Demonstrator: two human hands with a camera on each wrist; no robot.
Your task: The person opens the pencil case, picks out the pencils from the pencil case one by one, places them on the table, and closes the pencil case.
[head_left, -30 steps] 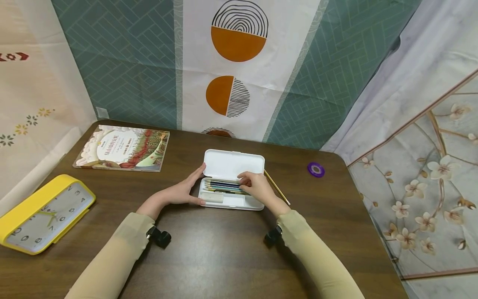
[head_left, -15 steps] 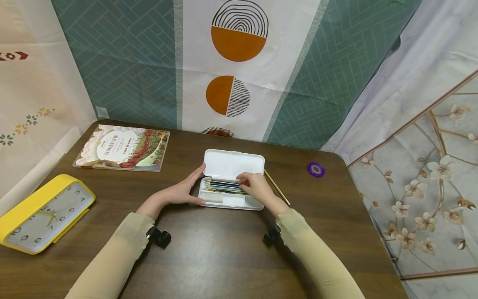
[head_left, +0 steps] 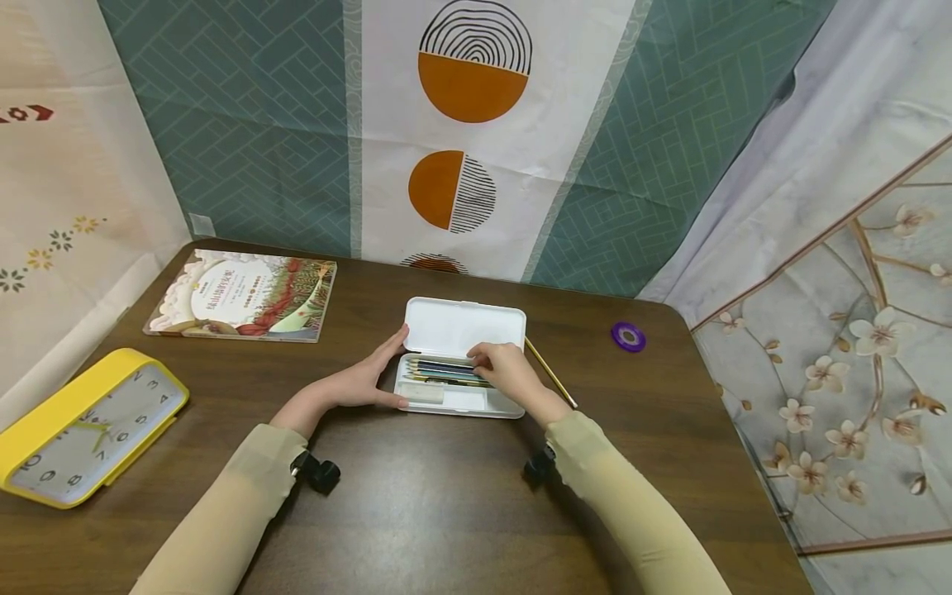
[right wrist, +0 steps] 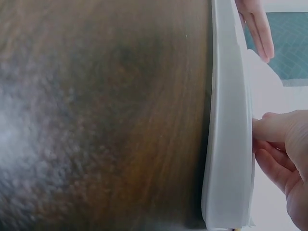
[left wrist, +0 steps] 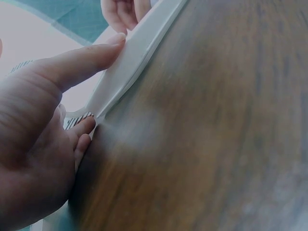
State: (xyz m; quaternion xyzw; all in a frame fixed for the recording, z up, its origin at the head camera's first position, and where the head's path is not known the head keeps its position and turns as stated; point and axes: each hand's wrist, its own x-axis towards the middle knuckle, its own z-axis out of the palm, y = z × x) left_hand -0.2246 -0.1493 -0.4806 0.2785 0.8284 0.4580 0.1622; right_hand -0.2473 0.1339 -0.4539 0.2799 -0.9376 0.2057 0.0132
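Note:
A white pencil case (head_left: 464, 326) lies open on the table, its lid folded back. Several pencils (head_left: 439, 370) rest in its upper compartment, with a whitish eraser (head_left: 421, 392) below them. My left hand (head_left: 357, 384) spans the case's left end with fairly straight fingers. Its thumb touches the front wall, and the other fingers are beside the lid. My right hand (head_left: 509, 372) reaches into the case with curled fingers and pinches at the right ends of the pencils. In the right wrist view, the case wall hides the fingertips of the right hand (right wrist: 284, 149).
A gold-coloured pencil (head_left: 550, 372) lies on the table (head_left: 416, 512) right of the case. Farther right is a purple round object (head_left: 628, 337). At left are a picture book (head_left: 241, 295) and a yellow clock (head_left: 97, 426). Patterned cloths hang behind and at the sides.
My right hand has shifted very slightly left over the pencils. The left hand and the pencil case stay in place.

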